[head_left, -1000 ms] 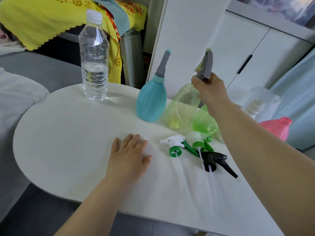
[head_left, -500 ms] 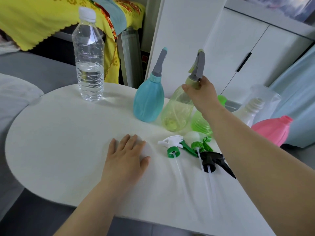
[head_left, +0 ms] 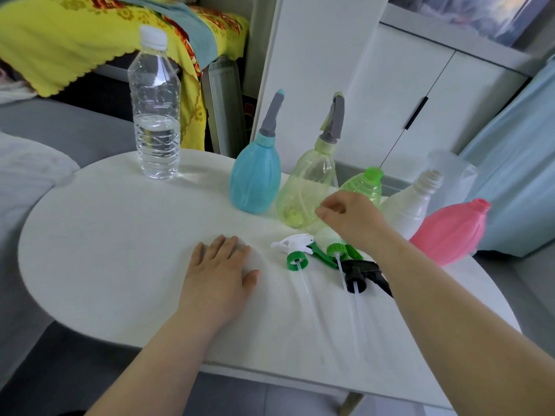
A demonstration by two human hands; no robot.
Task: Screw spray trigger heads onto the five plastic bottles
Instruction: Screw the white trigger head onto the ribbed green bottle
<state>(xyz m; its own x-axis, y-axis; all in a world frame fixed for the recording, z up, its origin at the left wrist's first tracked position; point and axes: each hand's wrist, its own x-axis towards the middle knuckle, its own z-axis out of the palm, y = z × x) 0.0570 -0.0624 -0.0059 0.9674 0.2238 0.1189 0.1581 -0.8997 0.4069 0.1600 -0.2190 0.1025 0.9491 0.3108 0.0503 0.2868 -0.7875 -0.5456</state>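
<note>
A teal bottle point(head_left: 255, 178) and a pale yellow-green bottle point(head_left: 306, 187) stand upright, each with a grey trigger head on it. Behind my right hand a green bottle point(head_left: 365, 183), a white bottle point(head_left: 411, 202) and a pink bottle point(head_left: 450, 232) have bare necks. Three loose trigger heads lie on the table: a white and green one point(head_left: 295, 250), a green one point(head_left: 338, 250) and a black one point(head_left: 360, 274). My right hand point(head_left: 351, 217) hovers above the loose heads, fingers loosely curled, holding nothing. My left hand point(head_left: 220, 271) rests flat on the table.
A white oval table point(head_left: 114, 241) carries everything. A clear water bottle point(head_left: 154, 115) with a white cap stands at the back left. A clear plastic cup point(head_left: 453, 172) sits behind the white bottle. White cabinet doors and a yellow cloth are behind the table.
My right hand let go of the grey trigger head on the yellow-green bottle and came down toward the loose heads. My left hand stayed flat.
</note>
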